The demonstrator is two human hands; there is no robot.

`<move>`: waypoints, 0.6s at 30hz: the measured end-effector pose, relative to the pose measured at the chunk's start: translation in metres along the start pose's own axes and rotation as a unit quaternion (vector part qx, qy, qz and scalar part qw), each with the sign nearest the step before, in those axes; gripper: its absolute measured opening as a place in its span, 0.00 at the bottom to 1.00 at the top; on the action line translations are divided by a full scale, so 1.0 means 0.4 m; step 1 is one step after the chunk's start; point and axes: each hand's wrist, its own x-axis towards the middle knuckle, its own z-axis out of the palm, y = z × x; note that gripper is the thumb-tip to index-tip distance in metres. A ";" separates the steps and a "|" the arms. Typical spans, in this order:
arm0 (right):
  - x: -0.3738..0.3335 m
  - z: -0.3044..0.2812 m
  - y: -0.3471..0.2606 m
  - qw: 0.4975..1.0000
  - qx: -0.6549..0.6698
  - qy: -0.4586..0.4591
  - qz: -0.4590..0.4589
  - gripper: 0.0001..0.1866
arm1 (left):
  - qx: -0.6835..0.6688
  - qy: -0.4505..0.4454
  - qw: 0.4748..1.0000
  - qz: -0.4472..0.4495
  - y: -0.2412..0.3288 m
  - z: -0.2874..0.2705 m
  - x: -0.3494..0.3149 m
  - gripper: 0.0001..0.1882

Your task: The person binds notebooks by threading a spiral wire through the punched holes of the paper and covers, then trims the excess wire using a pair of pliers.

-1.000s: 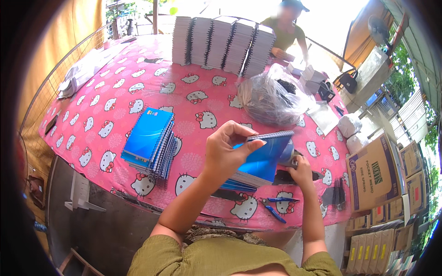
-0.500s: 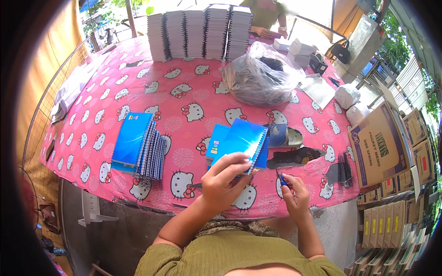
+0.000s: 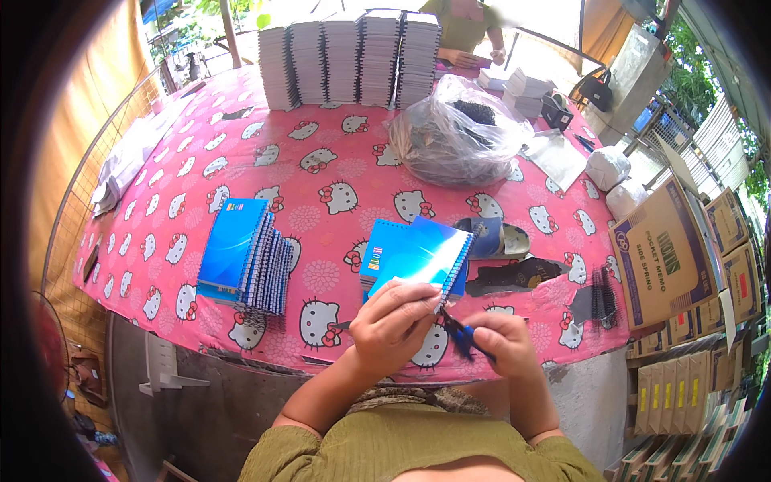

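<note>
My left hand [image 3: 393, 321] grips a blue spiral notebook [image 3: 424, 255] by its lower edge, tilted above a small pile of similar blue notebooks [image 3: 382, 241]. In my right hand [image 3: 507, 344] is a pair of blue-handled pliers [image 3: 461, 333], blurred a little. Their tips are close to the lower end of the notebook's wire coil; whether they grip the wire, I cannot tell. To the left stands a stack of blue spiral notebooks [image 3: 234, 251] with their coils facing right.
Tall stacks of coil-bound pads [image 3: 341, 60] stand at the back of the pink table [image 3: 301, 189]. A clear plastic bag of dark coils [image 3: 458, 136] lies nearby. Loose black coils [image 3: 602, 297] and a cardboard box [image 3: 662, 253] are at right. Another person's hand [image 3: 462, 59] shows at the far side.
My right hand has brought the pliers up and left to the coil's lower end. My left hand and the notebook have come slightly lower.
</note>
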 end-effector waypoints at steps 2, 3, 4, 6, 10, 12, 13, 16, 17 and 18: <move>0.012 -0.009 0.011 0.978 0.180 -0.087 0.065 0.20 | 0.007 -0.006 1.000 0.027 -0.004 -0.008 -0.005 0.11; 0.011 0.004 0.003 0.972 0.200 -0.088 0.083 0.22 | 0.014 -0.008 0.999 0.041 -0.007 -0.016 -0.006 0.12; 0.008 0.017 -0.002 0.967 0.218 -0.090 0.101 0.23 | 0.024 0.001 0.999 0.032 -0.005 -0.022 -0.001 0.12; 0.001 0.047 0.003 0.999 -0.043 0.025 -0.012 0.23 | 0.055 0.013 0.998 0.012 0.005 -0.059 0.022 0.12; -0.051 -0.050 0.086 0.904 -0.352 0.208 -0.122 0.20 | -0.066 0.385 0.907 -0.161 -0.053 -0.303 0.096 0.09; -0.055 -0.091 0.159 0.829 -0.486 0.242 -0.131 0.22 | 0.034 0.380 0.902 -0.203 -0.117 -0.416 0.064 0.10; -0.051 -0.094 0.181 0.785 -0.548 0.257 -0.133 0.24 | 0.084 0.363 0.894 -0.250 -0.146 -0.459 0.031 0.09; -0.042 -0.080 0.189 0.769 -0.584 0.224 -0.130 0.25 | 0.194 0.350 0.855 -0.330 -0.187 -0.522 -0.058 0.07; -0.042 -0.077 0.174 0.759 -0.605 0.207 -0.119 0.27 | 0.182 0.356 0.863 -0.308 -0.197 -0.525 -0.076 0.06; -0.037 -0.090 0.157 0.766 -0.590 0.223 -0.128 0.27 | 0.166 0.363 0.870 -0.288 -0.209 -0.518 -0.093 0.05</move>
